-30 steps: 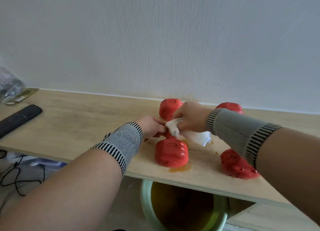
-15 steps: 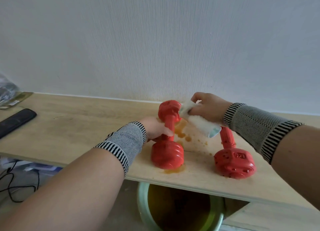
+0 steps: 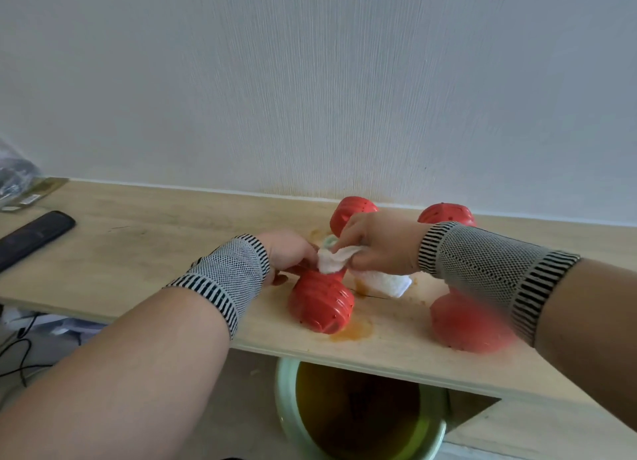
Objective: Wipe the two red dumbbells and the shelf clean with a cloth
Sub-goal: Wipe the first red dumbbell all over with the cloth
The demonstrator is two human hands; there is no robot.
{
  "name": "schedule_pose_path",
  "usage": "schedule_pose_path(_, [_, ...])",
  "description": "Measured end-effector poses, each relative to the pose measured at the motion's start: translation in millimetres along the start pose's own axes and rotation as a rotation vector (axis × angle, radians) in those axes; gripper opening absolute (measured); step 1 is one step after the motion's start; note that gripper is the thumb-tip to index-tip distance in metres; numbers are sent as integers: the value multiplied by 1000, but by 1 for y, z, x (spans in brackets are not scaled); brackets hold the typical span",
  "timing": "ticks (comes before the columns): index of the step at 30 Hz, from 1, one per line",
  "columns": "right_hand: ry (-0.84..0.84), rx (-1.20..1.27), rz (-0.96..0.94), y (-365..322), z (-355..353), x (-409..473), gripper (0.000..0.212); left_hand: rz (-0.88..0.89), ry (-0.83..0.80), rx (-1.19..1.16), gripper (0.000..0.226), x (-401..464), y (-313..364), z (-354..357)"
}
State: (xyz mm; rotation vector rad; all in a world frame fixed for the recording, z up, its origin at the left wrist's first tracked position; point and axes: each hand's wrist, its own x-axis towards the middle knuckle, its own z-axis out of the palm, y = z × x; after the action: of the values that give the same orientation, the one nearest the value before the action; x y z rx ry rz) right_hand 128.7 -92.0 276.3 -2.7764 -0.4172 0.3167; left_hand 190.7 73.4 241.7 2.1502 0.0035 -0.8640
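Note:
Two red dumbbells lie on the wooden shelf (image 3: 144, 252) near the wall. The left dumbbell (image 3: 322, 304) points its near head at me, and my left hand (image 3: 291, 252) grips its handle from the left. My right hand (image 3: 379, 244) holds a white cloth (image 3: 379, 280) pressed on that handle, one end of it trailing onto the shelf. The right dumbbell (image 3: 465, 325) lies partly behind my right wrist. Orange-brown stains (image 3: 355, 332) mark the shelf around the left dumbbell's near head.
A pale green basin (image 3: 358, 421) with brownish liquid stands on the floor under the shelf's front edge. A black remote (image 3: 32, 237) lies at the shelf's left end, with a plastic bag (image 3: 15, 176) behind it. Cables (image 3: 17, 349) run on the floor at lower left.
My right hand has come back from the left dumbbell's far head, by the wall, down onto its handle with the cloth. My left hand has kept its hold on the handle.

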Motion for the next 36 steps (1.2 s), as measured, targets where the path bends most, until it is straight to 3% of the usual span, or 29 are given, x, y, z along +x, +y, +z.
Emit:
schedule_pose_path(2, [-1,-40,-35,0,2,2,24,-1,18,11,24,0,2,-3])
schedule_pose_path(6, [192,-158,54,8,5,14,17,14,-11,71,27,-1,4,-9])
schedule_pose_path(12, [-17,-180,-145,-19,8,2,29,37,44,86,32,1,-1,-11])
schedule_pose_path(17, [128,-274,55,-5,5,21,24,66,9,89,25,-5,2,-14])
schedule_pose_path(21, [-22,-66,-81,-15,3,2,29,161,119,107,16,-1,2,-18])
schedule_pose_path(26, [213,-169,126,1,13,20,17,157,69,128,20,-7,6,-13])
schedule_pose_path(32, [125,24,108,5,5,9,24,175,36,316,42,-7,12,-7])
schedule_pose_path(36, [172,73,166,10,2,9,20,162,-7,347,37,-6,17,0])
